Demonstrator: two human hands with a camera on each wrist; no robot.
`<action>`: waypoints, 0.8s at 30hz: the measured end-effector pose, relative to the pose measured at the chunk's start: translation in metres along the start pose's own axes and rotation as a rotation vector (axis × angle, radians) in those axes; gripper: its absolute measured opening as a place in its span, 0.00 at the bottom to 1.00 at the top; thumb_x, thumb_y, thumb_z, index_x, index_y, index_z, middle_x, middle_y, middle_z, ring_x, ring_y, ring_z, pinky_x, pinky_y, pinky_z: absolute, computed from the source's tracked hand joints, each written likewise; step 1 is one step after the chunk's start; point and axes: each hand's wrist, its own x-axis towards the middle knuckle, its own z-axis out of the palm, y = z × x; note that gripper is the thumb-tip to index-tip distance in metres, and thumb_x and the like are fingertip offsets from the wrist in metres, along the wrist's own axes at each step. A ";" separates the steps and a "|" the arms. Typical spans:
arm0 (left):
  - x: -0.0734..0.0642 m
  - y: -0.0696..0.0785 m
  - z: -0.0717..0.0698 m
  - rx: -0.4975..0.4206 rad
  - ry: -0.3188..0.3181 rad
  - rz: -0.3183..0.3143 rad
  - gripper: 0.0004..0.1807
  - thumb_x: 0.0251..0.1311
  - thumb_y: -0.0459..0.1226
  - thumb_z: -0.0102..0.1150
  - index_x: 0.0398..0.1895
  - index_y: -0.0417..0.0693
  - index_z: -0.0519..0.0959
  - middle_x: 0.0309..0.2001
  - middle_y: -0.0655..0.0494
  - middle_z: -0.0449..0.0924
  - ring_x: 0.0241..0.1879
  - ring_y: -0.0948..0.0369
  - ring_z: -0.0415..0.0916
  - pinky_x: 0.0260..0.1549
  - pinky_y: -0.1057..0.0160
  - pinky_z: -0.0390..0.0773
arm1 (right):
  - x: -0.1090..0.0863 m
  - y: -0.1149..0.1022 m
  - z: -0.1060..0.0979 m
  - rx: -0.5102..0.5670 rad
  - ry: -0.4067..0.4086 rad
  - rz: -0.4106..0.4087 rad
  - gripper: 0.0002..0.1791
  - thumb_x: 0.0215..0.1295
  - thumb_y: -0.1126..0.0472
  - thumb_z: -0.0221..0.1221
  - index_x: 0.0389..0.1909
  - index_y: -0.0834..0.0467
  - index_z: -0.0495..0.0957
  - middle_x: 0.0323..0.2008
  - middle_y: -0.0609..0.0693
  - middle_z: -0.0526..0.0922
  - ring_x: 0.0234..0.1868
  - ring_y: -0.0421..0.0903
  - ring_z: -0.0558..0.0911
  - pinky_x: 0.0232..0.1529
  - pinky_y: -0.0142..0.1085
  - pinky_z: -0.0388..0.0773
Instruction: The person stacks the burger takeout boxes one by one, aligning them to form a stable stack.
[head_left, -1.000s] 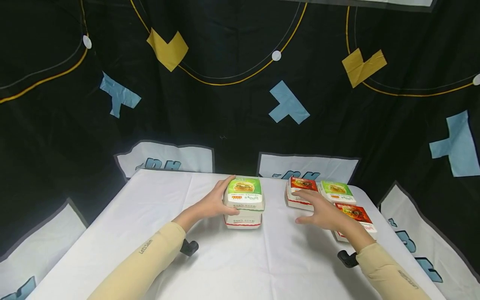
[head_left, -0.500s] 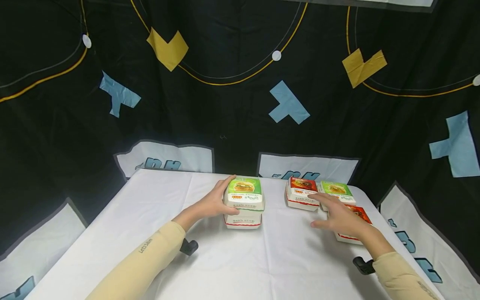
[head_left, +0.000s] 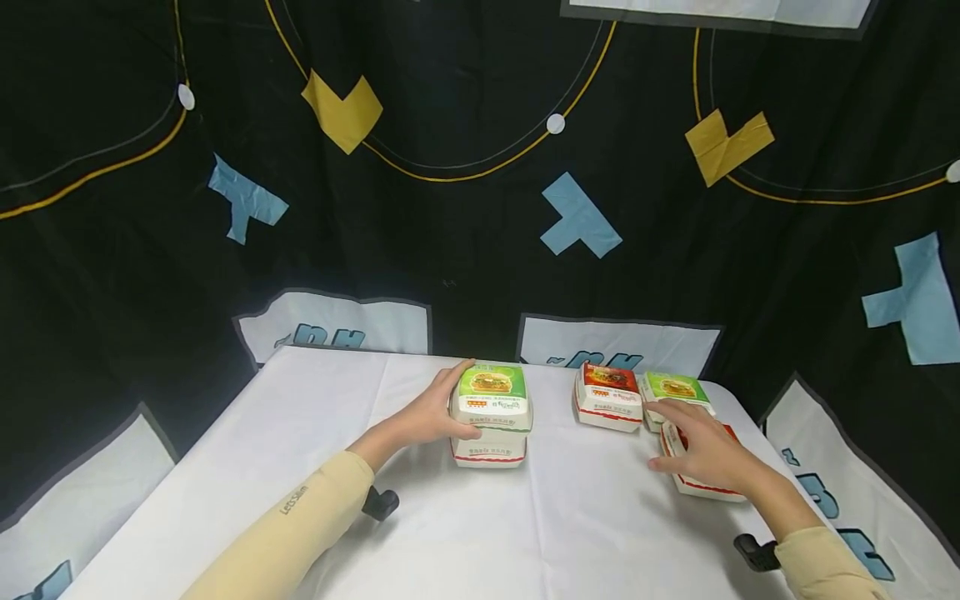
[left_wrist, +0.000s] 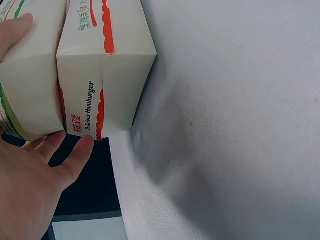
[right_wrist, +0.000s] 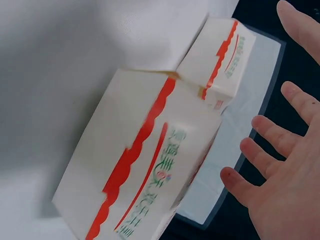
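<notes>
A green-topped hamburger box (head_left: 491,400) sits on a red-trimmed hamburger box (head_left: 489,448) near the middle of the table. My left hand (head_left: 435,408) grips the upper box, thumb on its front and fingers round its left and back. In the left wrist view one fingertip touches the lower box (left_wrist: 102,75). At the right stand a red-topped box (head_left: 609,398), a green-topped box (head_left: 675,387) and a nearer red-topped box (head_left: 705,487). Over that nearer box hovers my right hand (head_left: 705,446), fingers spread and holding nothing; it partly hides the box's top.
A white cloth covers the table (head_left: 585,525). Behind it hangs a black curtain (head_left: 450,250) with blue and gold patches. White printed panels (head_left: 622,342) adjoin the table's back edge. A black wrist mount (head_left: 756,552) juts from the right wrist.
My right hand has moved rightward and nearer, from the left red-topped box to over the near red-topped one. The left hand keeps its grip on the stack. The head view has tilted slightly up.
</notes>
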 end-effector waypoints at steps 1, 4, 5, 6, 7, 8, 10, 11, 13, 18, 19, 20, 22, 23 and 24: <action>0.000 0.000 0.001 0.000 -0.001 0.002 0.67 0.41 0.51 0.81 0.81 0.66 0.45 0.73 0.53 0.54 0.68 0.53 0.60 0.67 0.42 0.66 | -0.002 0.001 0.000 -0.005 0.001 0.006 0.50 0.50 0.34 0.71 0.73 0.49 0.66 0.72 0.63 0.65 0.70 0.68 0.62 0.57 0.76 0.63; -0.001 0.001 0.001 0.001 -0.002 -0.006 0.67 0.41 0.50 0.81 0.81 0.66 0.45 0.74 0.53 0.54 0.69 0.52 0.60 0.67 0.42 0.65 | -0.004 0.004 0.001 -0.024 -0.003 0.031 0.51 0.50 0.34 0.71 0.73 0.50 0.66 0.72 0.64 0.64 0.70 0.68 0.61 0.57 0.77 0.63; -0.001 0.002 0.001 0.003 -0.001 -0.009 0.67 0.40 0.50 0.81 0.81 0.67 0.45 0.74 0.53 0.54 0.69 0.52 0.60 0.67 0.41 0.65 | -0.005 0.005 0.001 -0.029 -0.007 0.037 0.51 0.50 0.34 0.71 0.73 0.50 0.66 0.72 0.64 0.64 0.69 0.68 0.61 0.56 0.77 0.63; -0.001 0.002 0.001 0.006 -0.001 -0.010 0.67 0.41 0.50 0.81 0.81 0.67 0.45 0.74 0.53 0.54 0.69 0.52 0.60 0.67 0.41 0.65 | -0.005 0.006 0.001 -0.034 -0.011 0.044 0.51 0.50 0.33 0.71 0.73 0.49 0.66 0.72 0.65 0.63 0.69 0.68 0.60 0.57 0.77 0.62; -0.001 0.003 0.001 0.009 0.000 -0.011 0.67 0.41 0.50 0.81 0.81 0.67 0.45 0.74 0.52 0.53 0.70 0.51 0.60 0.67 0.41 0.65 | -0.006 0.006 0.002 -0.038 -0.015 0.050 0.51 0.50 0.33 0.71 0.73 0.49 0.66 0.73 0.65 0.63 0.69 0.68 0.60 0.57 0.77 0.62; -0.001 0.003 0.001 0.011 0.000 -0.011 0.66 0.41 0.50 0.81 0.81 0.68 0.45 0.74 0.52 0.53 0.70 0.52 0.60 0.67 0.40 0.66 | -0.006 0.008 0.002 -0.042 -0.019 0.055 0.51 0.50 0.33 0.71 0.73 0.49 0.66 0.73 0.65 0.63 0.69 0.68 0.59 0.57 0.77 0.62; -0.001 0.004 0.000 0.019 -0.001 -0.013 0.66 0.42 0.51 0.81 0.81 0.69 0.45 0.75 0.53 0.53 0.70 0.52 0.60 0.67 0.41 0.66 | -0.007 0.010 0.001 -0.054 -0.021 0.060 0.51 0.50 0.34 0.71 0.73 0.49 0.65 0.73 0.65 0.63 0.69 0.69 0.59 0.57 0.77 0.61; -0.001 0.004 0.000 0.022 -0.001 -0.013 0.66 0.42 0.51 0.81 0.81 0.69 0.45 0.75 0.53 0.53 0.70 0.52 0.60 0.67 0.41 0.66 | -0.007 0.011 0.001 -0.059 -0.021 0.061 0.51 0.50 0.35 0.71 0.73 0.49 0.65 0.73 0.65 0.63 0.69 0.69 0.59 0.57 0.77 0.61; -0.002 0.005 0.000 0.022 0.000 -0.016 0.66 0.42 0.50 0.81 0.81 0.69 0.44 0.75 0.53 0.53 0.70 0.52 0.60 0.67 0.41 0.66 | -0.009 0.013 0.001 -0.066 -0.019 0.060 0.50 0.50 0.35 0.72 0.73 0.50 0.66 0.72 0.65 0.63 0.68 0.68 0.60 0.57 0.77 0.61; -0.002 0.004 -0.001 0.023 0.001 -0.010 0.66 0.42 0.49 0.81 0.81 0.68 0.44 0.74 0.53 0.53 0.69 0.52 0.60 0.67 0.42 0.66 | -0.011 0.019 0.000 -0.087 -0.017 0.061 0.50 0.50 0.36 0.72 0.72 0.51 0.67 0.71 0.67 0.64 0.67 0.68 0.60 0.56 0.76 0.62; -0.001 0.004 -0.001 0.024 0.000 -0.006 0.66 0.42 0.49 0.81 0.81 0.67 0.44 0.74 0.52 0.53 0.69 0.51 0.60 0.67 0.42 0.66 | -0.012 0.020 0.001 -0.092 -0.016 0.063 0.50 0.50 0.36 0.72 0.72 0.52 0.67 0.71 0.67 0.64 0.67 0.68 0.60 0.56 0.76 0.62; -0.001 0.004 -0.001 0.022 0.000 -0.002 0.66 0.42 0.49 0.81 0.81 0.66 0.44 0.74 0.52 0.53 0.69 0.51 0.60 0.67 0.41 0.66 | -0.013 0.021 0.001 -0.097 -0.016 0.066 0.50 0.50 0.36 0.72 0.72 0.52 0.68 0.71 0.67 0.64 0.67 0.68 0.60 0.56 0.76 0.62; 0.000 0.003 0.000 0.022 0.001 0.004 0.66 0.42 0.50 0.80 0.81 0.65 0.44 0.74 0.52 0.53 0.70 0.51 0.60 0.67 0.41 0.66 | -0.014 0.024 0.001 -0.107 -0.020 0.073 0.50 0.49 0.35 0.72 0.71 0.53 0.68 0.71 0.68 0.63 0.67 0.68 0.59 0.56 0.76 0.61; 0.000 0.003 0.000 0.024 0.001 0.004 0.66 0.42 0.50 0.80 0.81 0.65 0.44 0.74 0.52 0.53 0.70 0.51 0.60 0.67 0.41 0.66 | -0.015 0.025 0.001 -0.111 -0.023 0.077 0.50 0.49 0.35 0.71 0.72 0.52 0.68 0.71 0.68 0.63 0.67 0.69 0.59 0.56 0.76 0.61; 0.000 0.002 0.001 0.021 0.002 0.004 0.66 0.42 0.50 0.80 0.81 0.65 0.45 0.74 0.52 0.53 0.70 0.51 0.60 0.67 0.41 0.66 | -0.016 0.026 0.001 -0.115 -0.027 0.082 0.50 0.49 0.34 0.71 0.72 0.52 0.68 0.71 0.68 0.63 0.67 0.69 0.59 0.56 0.77 0.61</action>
